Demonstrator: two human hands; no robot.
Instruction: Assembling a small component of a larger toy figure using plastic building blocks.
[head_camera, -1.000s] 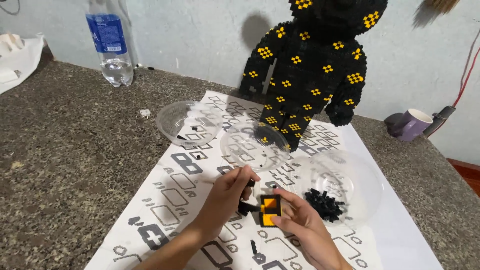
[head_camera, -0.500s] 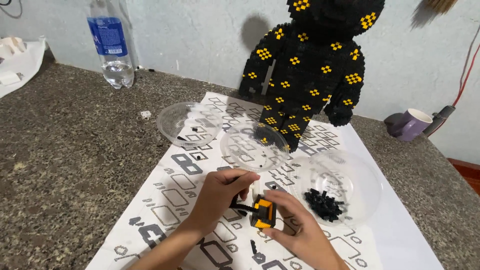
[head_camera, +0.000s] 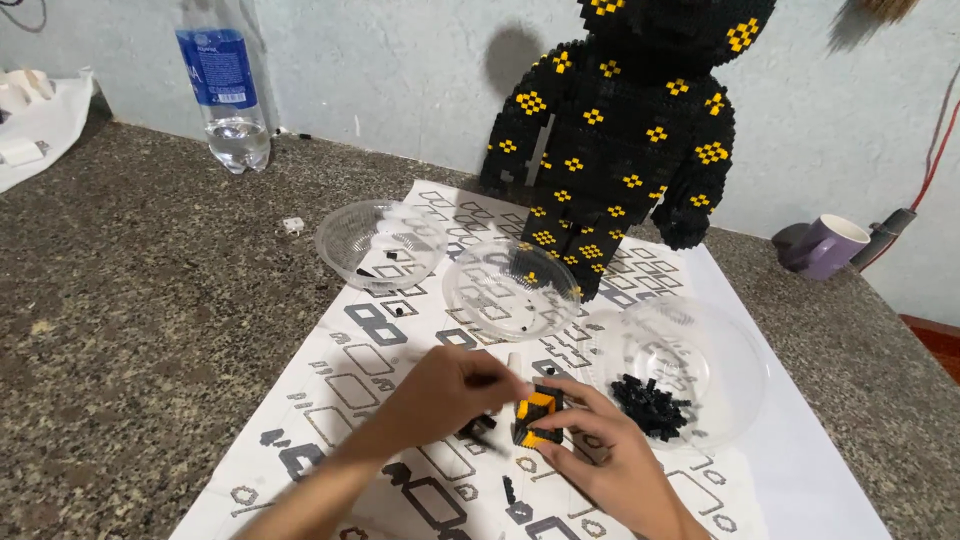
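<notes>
Black-and-orange block piece (head_camera: 538, 418) sits pinched in right hand (head_camera: 610, 465) fingers, just before the middle bowl (head_camera: 510, 285); left hand (head_camera: 440, 392) fingers grasp a small black part (head_camera: 478, 428) beside it.

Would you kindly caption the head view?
Both hands, left hand and right hand, work a black-and-orange block piece over the instruction sheet.

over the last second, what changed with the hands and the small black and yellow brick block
The small black and yellow brick block stays in the right hand, tilting slightly. The left hand slid rightward until its fingertips meet the block. The clear plastic bowls and the tall black brick figure stayed put.
</notes>
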